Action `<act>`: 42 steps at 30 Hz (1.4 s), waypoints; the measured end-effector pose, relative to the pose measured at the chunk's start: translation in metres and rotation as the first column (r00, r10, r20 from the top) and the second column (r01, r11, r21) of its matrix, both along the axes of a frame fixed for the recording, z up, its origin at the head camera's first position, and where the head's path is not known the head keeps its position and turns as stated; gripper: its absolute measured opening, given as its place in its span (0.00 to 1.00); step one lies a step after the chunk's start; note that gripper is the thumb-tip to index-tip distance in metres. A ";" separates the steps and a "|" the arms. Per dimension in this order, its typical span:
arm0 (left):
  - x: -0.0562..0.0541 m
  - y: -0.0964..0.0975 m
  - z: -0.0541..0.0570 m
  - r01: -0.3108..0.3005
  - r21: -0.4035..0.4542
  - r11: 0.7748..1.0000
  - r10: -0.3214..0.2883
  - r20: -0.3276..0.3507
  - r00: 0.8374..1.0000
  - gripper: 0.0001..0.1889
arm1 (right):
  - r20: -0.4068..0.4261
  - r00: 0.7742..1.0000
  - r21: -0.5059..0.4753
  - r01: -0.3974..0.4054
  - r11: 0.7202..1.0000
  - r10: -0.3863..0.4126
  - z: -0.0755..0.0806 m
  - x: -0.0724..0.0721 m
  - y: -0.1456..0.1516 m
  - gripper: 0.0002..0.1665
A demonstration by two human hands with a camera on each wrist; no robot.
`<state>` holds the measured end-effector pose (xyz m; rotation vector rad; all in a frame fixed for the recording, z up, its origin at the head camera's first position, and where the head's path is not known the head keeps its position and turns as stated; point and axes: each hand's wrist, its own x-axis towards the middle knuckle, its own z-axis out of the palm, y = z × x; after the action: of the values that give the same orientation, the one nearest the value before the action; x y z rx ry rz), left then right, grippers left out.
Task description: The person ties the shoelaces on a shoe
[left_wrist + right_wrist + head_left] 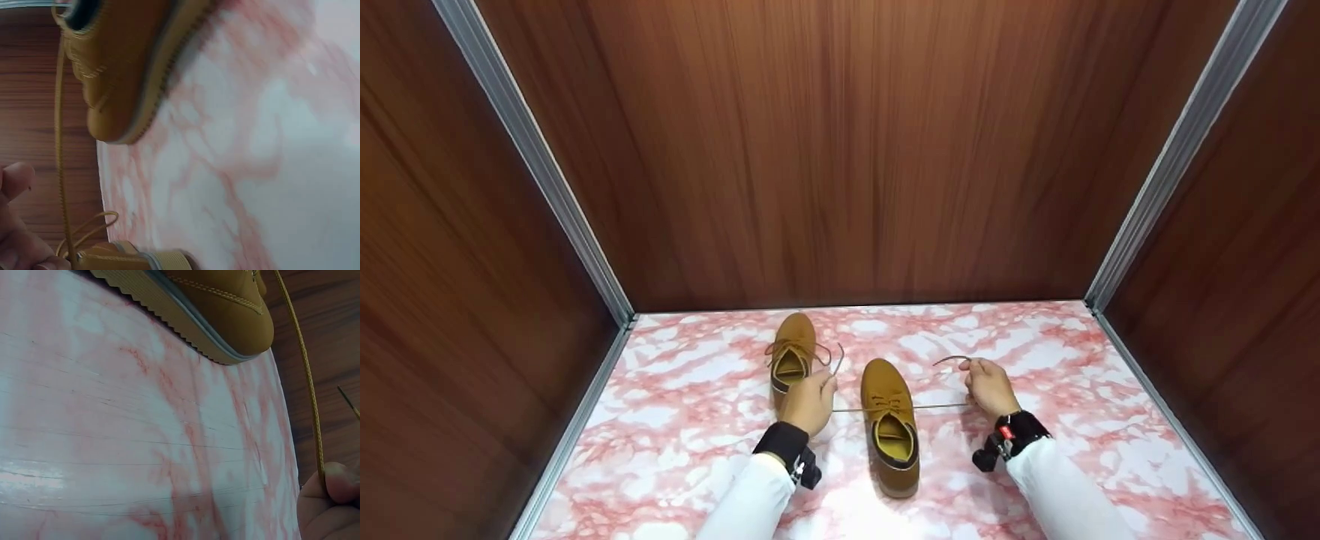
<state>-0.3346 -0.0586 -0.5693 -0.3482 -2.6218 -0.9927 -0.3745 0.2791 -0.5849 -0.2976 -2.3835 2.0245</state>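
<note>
A tan lace-up shoe (889,390) stands upright on the table, toe pointing away. Its shoelace (941,406) is pulled out taut to both sides. To the left of this shoe, my left hand (808,401) grips one lace end, the tip sticking up past the fingers. On the right, my right hand (990,386) pinches the other end between thumb and fingers; a loose tip curves leftward. Behind the left hand stands a second tan shoe (795,330) with its lace tied in a bow, its heel partly hidden. In the right wrist view the lace (306,365) runs straight from shoe to thumb.
The table (682,420) has a pink-and-white marbled top. Brown wood-grain panels (855,150) enclose it at the back and both sides, with metal strips (547,165) along the corners. A black camera strap (784,441) circles each wrist.
</note>
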 end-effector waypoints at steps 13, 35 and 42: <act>-0.006 0.007 0.010 0.000 0.155 0.988 -0.021 0.136 0.990 0.12 | 0.017 0.996 -0.059 -0.082 0.995 0.083 0.005 0.001 -0.009 0.23; 0.010 -0.013 -0.020 0.032 0.322 0.946 -0.233 0.612 0.756 0.19 | 0.044 0.994 0.159 -0.110 0.981 0.104 0.004 0.003 -0.003 0.30; 0.016 -0.017 -0.023 0.056 0.287 0.956 -0.242 0.671 0.701 0.16 | 0.071 0.985 0.198 -0.171 0.965 0.160 0.007 0.004 -0.004 0.24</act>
<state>-0.3187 -0.0754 -0.5924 -0.1295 -3.0924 -1.7907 -0.3709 0.2749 -0.5776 -0.1563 -2.7065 1.8302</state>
